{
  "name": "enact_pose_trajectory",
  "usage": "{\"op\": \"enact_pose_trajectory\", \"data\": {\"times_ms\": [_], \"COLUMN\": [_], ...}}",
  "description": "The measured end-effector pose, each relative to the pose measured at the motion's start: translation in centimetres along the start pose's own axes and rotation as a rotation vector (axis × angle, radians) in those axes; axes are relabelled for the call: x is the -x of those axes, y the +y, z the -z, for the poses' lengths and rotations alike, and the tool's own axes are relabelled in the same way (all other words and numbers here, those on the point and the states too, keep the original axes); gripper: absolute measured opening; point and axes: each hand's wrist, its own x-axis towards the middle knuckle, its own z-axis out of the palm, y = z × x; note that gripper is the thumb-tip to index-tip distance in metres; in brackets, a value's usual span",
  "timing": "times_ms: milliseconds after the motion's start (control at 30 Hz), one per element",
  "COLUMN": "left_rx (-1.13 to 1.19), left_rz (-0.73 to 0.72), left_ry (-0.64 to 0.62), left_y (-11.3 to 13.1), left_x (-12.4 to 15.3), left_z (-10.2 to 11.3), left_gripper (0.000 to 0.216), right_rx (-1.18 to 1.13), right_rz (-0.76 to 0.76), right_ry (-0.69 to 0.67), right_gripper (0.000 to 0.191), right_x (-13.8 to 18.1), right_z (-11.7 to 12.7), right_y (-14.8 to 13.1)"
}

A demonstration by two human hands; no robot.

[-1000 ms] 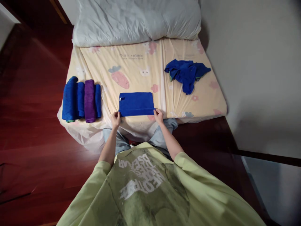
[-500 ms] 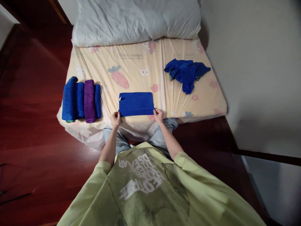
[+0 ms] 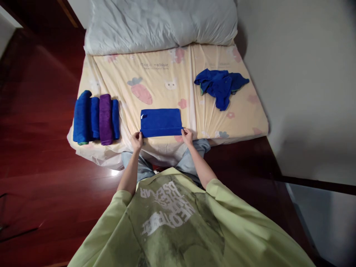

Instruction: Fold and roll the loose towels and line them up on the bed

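A folded blue towel (image 3: 161,121) lies flat near the front edge of the bed. My left hand (image 3: 137,141) pinches its near left corner. My right hand (image 3: 187,136) pinches its near right corner. Both hands have their fingers closed on the towel's front edge, where a narrow strip looks turned over.
The bed (image 3: 155,81) has a yellow cartoon-print sheet. Several rolled towels (image 3: 96,118), blue and purple, lie side by side at its left edge. A crumpled blue towel (image 3: 219,86) sits at the right. A white duvet (image 3: 161,22) is bunched at the far end. Dark wooden floor surrounds the bed.
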Motion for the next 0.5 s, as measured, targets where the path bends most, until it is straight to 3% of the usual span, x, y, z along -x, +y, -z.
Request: {"op": "enact_pose_trajectory", "data": {"times_ms": [300,500], "left_rx": [0.003,0.027], "left_rz": [0.010,0.039], "left_ry": [0.016,0.038], "left_y": [-0.1,-0.1], "left_x": [0.0,0.0], "left_z": [0.0,-0.1], "left_gripper": [0.037,0.034], "right_rx": [0.020,0.021], "right_rz": [-0.012,-0.035], "right_ry": [0.025,0.065], "right_gripper": [0.054,0.039], "right_x": [0.0,0.3], "right_z": [-0.2,-0.2], "right_y": [0.1,-0.8]}}
